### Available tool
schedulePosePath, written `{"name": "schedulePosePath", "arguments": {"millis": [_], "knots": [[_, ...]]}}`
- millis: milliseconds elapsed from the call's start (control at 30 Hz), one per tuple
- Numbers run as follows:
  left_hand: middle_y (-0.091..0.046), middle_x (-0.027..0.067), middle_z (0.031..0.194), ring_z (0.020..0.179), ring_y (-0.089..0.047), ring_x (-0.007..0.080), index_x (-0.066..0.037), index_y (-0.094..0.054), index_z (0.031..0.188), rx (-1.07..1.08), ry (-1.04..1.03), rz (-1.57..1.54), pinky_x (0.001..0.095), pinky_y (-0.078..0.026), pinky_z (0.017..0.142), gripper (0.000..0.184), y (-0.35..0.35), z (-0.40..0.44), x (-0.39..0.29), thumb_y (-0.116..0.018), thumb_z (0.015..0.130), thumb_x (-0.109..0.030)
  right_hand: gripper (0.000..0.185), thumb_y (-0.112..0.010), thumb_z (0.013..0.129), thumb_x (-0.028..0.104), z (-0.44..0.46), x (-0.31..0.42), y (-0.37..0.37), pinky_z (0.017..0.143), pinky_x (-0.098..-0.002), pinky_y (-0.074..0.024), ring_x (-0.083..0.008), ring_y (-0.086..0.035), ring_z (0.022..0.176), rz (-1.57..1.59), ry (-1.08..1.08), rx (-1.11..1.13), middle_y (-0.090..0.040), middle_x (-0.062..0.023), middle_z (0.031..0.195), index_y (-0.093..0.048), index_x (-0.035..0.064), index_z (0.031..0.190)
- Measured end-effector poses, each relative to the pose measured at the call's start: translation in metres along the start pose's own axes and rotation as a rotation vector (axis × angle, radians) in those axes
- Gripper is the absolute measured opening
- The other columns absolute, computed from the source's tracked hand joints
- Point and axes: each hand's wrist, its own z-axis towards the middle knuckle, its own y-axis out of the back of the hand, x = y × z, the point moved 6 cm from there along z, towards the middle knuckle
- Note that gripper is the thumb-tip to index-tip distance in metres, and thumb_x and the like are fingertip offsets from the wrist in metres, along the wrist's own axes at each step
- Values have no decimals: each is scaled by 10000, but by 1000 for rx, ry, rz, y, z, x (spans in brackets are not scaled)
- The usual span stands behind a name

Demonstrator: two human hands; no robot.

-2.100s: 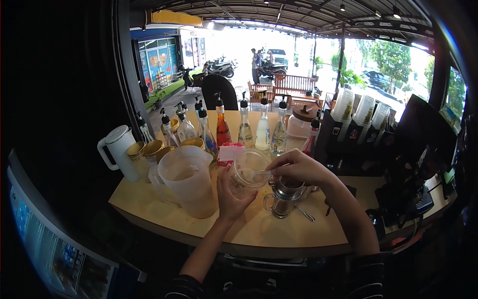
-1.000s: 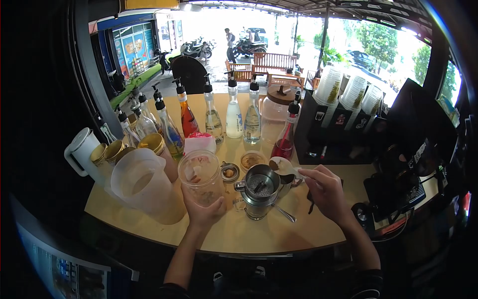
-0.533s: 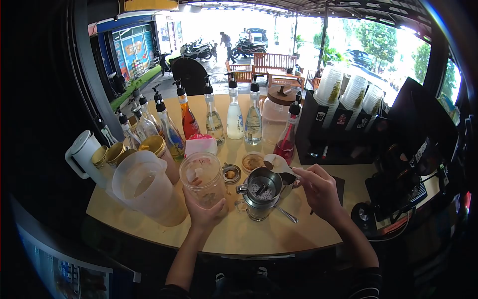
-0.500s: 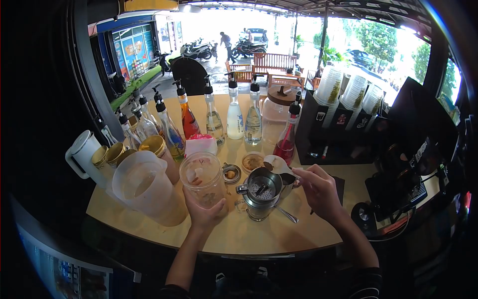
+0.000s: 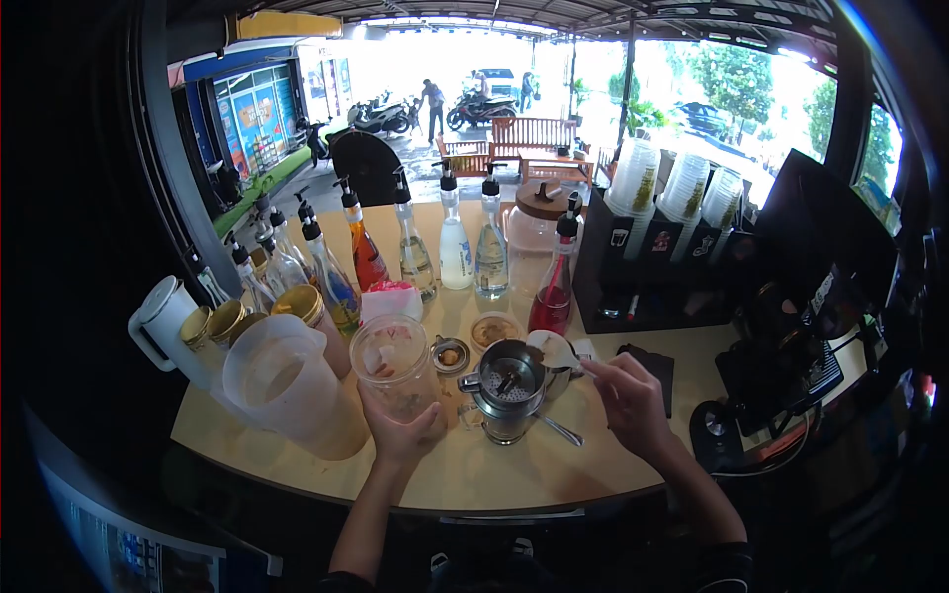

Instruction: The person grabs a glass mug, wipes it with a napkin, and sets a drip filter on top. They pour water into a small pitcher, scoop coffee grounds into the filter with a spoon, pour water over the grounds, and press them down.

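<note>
My left hand (image 5: 403,427) is wrapped round a clear plastic jar (image 5: 393,368), its open mouth facing up. Pinched in my right hand (image 5: 633,397) is the handle of a white scoop (image 5: 556,348), which tilts beside the rim of a metal drip coffee filter (image 5: 506,380). A little dark brown powder shows at the scoop's edge. The filter sits on a glass (image 5: 506,427), and perforations show in its bottom. A metal spoon (image 5: 561,429) slants out beside the glass. Behind the jar and filter lie a small round metal piece (image 5: 450,356) and a round lid (image 5: 496,329).
To the left stand a cloudy plastic pitcher (image 5: 282,381), gold-lidded jars (image 5: 227,318) and a white kettle (image 5: 160,314). Pump bottles (image 5: 491,252) line the back of the counter. A black rack (image 5: 643,282) with stacked plastic cups (image 5: 633,178) is at the right.
My view has shifted slightly. The scoop has come down closer to the filter's rim and tilted. My left hand keeps its hold on the jar.
</note>
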Motion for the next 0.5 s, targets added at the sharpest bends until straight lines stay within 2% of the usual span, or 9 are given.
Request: {"name": "schedulePosePath", "arguments": {"millis": [233,500], "knots": [[-410,127,1195,1144,-433,230,-23,-303,1259,7,46,-67,355,-371,985,870,-4,-1,-4,-802,546,-41,329,-575,828,-63,-16,2,-6,550,-264,-447,-148,-534,634,53,-31,19,-540,-78,787,-628,74,1122],[-406,149,1237,1162,-429,242,-8,-265,1305,34,-34,25,360,-368,992,917,-1,1,-3,-801,562,-55,435,-573,800,-86,-24,7,-17,563,-277,-463,-162,-529,630,58,42,39,-531,-74,810,-593,107,1189]]}}
